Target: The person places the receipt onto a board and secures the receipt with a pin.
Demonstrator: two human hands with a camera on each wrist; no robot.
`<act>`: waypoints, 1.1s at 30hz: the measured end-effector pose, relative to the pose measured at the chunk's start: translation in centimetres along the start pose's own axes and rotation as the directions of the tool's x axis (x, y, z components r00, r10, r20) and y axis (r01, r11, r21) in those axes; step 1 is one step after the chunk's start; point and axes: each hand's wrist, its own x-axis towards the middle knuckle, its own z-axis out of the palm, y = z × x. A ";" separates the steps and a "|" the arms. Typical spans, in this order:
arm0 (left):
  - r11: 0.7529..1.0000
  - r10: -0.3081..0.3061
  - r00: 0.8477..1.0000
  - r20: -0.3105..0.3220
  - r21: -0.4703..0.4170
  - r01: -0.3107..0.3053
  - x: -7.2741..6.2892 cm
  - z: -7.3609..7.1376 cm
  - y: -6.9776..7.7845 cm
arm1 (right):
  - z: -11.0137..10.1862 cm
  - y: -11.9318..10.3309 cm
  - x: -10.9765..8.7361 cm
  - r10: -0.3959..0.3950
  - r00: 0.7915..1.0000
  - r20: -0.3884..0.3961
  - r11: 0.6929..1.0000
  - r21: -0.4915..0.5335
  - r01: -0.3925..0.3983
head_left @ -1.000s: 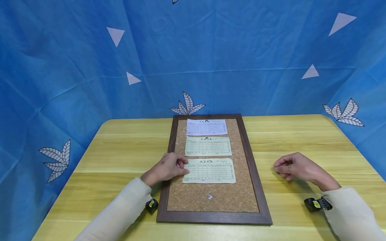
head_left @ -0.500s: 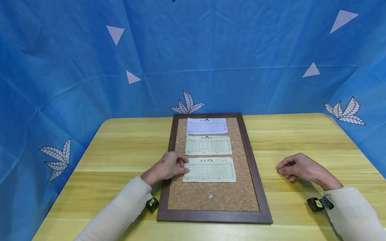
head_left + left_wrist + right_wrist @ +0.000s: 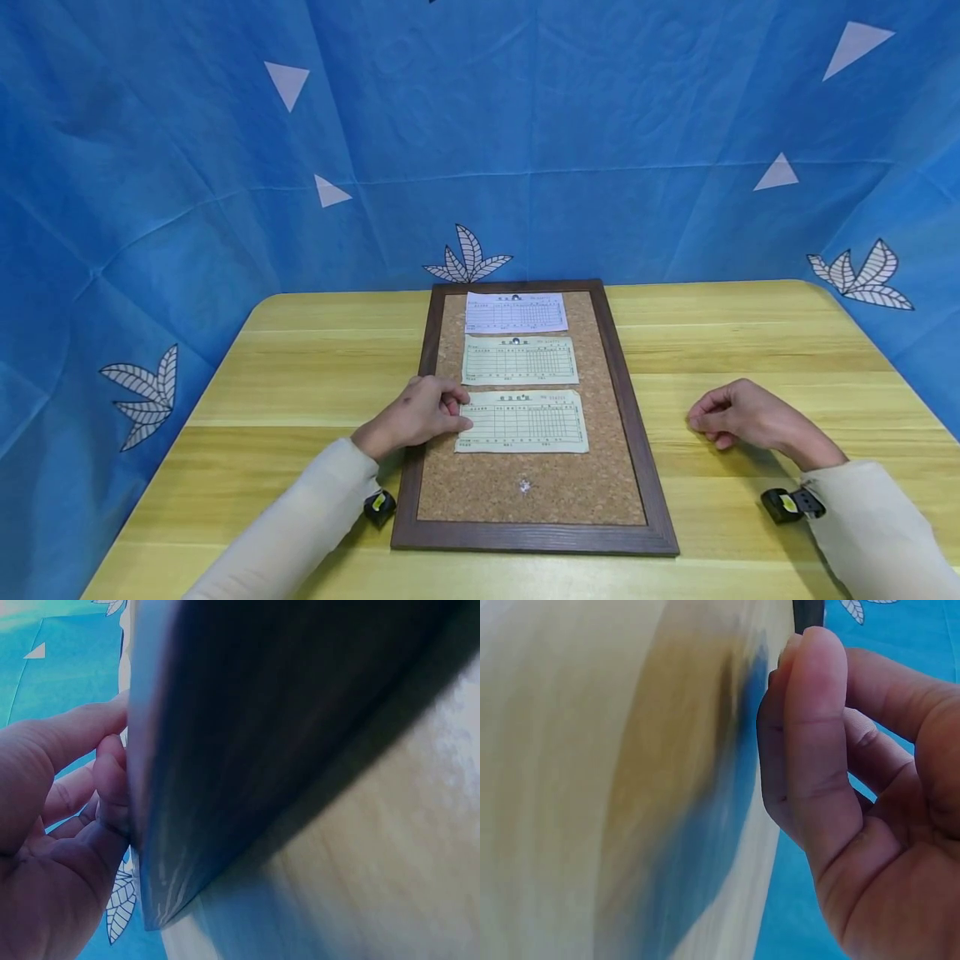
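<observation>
My left hand [image 3: 423,410] holds the left edge of the lowest pale green paper slip [image 3: 525,423], its thumb and index fingertip on the slip. That slip lies flat on a framed cork board [image 3: 480,500]; a tiny dark mark shows near its top edge. In the left wrist view the fingers of the left hand [image 3: 82,795] meet the far side of the dark frame, which hides the slip. Right of the board, my right hand [image 3: 738,417] hovers over the table with thumb and fingers together. A tiny dark thumbtack [image 3: 771,677] barely shows at its fingertips in the right wrist view.
Higher on the board, a lilac slip [image 3: 525,315] and another green slip [image 3: 517,363] each have a dark tack at the top. A small whitish patch [image 3: 524,486] marks the cork below. The wooden table [image 3: 315,350] ends against a blue cloth [image 3: 420,125].
My right hand has shifted slightly right, and the dark bit at its fingertips is now hidden from the head view. The left hand and the slips stay put; the head view tilts slightly.
</observation>
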 end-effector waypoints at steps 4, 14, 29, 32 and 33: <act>1.000 -0.001 1.000 0.003 0.006 0.001 0.0 0.0 0.1 | 0.1 -0.4 0.0 -0.005 1.000 0.002 1.000 0.006 0.005; 1.000 0.001 1.000 0.002 0.008 -0.001 0.0 0.0 0.0 | 0.6 -1.4 0.2 -0.050 0.999 0.009 0.998 0.041 0.050; 1.000 -0.008 1.000 0.010 0.011 0.008 0.0 0.1 -0.1 | 1.6 -3.1 0.7 -0.069 0.998 -0.008 0.996 0.063 0.069; 1.000 -0.007 1.000 0.010 0.011 0.007 0.1 0.1 -0.1 | 1.7 -3.3 0.8 -0.069 0.997 -0.014 0.996 0.057 0.070; 1.000 -0.006 1.000 0.010 0.011 0.006 0.1 0.1 -0.1 | 1.8 -3.4 0.9 -0.072 0.997 -0.016 0.996 0.052 0.073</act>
